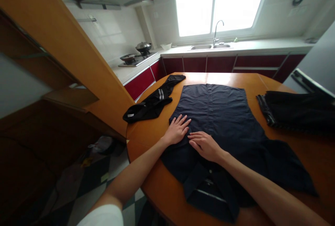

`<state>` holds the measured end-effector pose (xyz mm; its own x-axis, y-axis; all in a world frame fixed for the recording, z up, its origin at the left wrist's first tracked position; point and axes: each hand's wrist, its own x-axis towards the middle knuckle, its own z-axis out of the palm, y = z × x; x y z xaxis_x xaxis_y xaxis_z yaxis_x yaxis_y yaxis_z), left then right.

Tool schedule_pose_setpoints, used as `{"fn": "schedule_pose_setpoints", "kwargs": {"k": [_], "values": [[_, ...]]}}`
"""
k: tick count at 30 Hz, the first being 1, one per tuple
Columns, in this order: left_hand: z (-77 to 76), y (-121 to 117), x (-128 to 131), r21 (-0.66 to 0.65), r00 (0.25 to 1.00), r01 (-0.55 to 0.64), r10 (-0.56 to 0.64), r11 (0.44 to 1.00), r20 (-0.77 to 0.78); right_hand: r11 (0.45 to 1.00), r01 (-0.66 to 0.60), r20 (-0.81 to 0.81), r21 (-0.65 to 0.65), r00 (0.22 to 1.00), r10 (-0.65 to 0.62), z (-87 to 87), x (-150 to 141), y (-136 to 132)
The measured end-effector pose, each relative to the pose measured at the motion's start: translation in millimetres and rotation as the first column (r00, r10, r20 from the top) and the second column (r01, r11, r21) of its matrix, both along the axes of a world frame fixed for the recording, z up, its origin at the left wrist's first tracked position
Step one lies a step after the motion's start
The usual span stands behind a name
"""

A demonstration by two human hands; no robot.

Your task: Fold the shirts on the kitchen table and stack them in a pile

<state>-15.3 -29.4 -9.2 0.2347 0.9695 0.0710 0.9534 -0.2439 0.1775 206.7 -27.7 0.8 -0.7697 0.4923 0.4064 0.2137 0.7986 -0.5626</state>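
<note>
A dark navy button-up shirt (pixel 226 111) lies spread on the wooden table, its collar (pixel 195 198) toward me and its hem at the far side. My left hand (pixel 177 130) rests flat on the shirt's left edge, fingers spread. Just right of it, my right hand (pixel 205 145) touches the cloth with its fingers slightly bent and extended; nothing shows in its grasp. One sleeve (pixel 293 166) stretches out to the right. The left sleeve is not clearly visible, partly behind my left hand and forearm.
A black garment with grey stripes (pixel 149 105) lies at the table's (pixel 146 170) left. Folded black cloth (pixel 298 112) sits at the right. Beyond are a counter with a sink (pixel 201 47) and a stove with pans (pixel 136 58). A wooden frame (pixel 104 83) stands left.
</note>
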Motion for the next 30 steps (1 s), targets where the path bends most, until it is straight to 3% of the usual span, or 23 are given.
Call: {"fn": "schedule_pose_setpoints", "kwargs": {"k": [7,11,24,27,30], "values": [[4.9,-9,-4,0.078,0.988,0.043,-0.053,0.996,0.143,1.000,-0.011,0.015,0.008,1.000,0.011,-4.3,1,3],[8.2,-35,-9,0.012,0.988,0.120,-0.121,0.993,0.094,1.000,-0.012,0.018,0.017,1.000,0.011,-5.4,1,3],[11.4,-105,-29,-0.067,0.993,0.099,-0.103,0.993,-0.053,0.999,0.001,-0.002,0.042,1.000,-0.001,-6.3,-1,3],[11.3,-107,-37,-0.077,0.991,0.108,-0.114,0.991,-0.077,0.998,-0.011,0.007,0.061,1.000,0.011,-4.3,-2,4],[17.4,-91,-43,-0.029,0.992,0.107,-0.108,0.994,-0.068,0.995,-0.015,0.020,0.098,1.000,0.014,3.4,-2,5]]}}
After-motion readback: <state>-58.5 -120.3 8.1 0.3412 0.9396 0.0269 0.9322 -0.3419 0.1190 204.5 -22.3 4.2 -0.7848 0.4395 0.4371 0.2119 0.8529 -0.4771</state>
